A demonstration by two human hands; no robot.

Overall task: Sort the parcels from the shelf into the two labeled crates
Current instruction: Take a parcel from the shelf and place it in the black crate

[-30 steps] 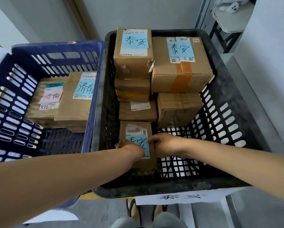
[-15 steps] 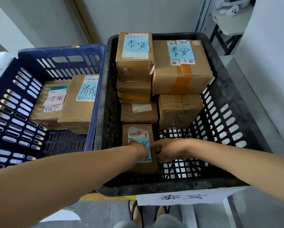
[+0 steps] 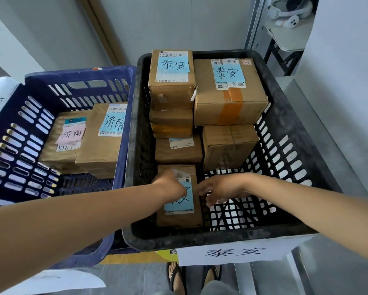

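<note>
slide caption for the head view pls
Left hand on a blue-labelled parcel in the black crate, right hand open beside it; blue crate alongside.

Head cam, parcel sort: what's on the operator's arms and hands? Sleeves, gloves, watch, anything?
Nothing visible. Both forearms are bare up to the frame edge, with no sleeve cuff in view. The left hand and right hand are ungloved, with no watch, band or ring that I can make out. The only other wear in view is black flip-flops at the bottom edge.
</note>
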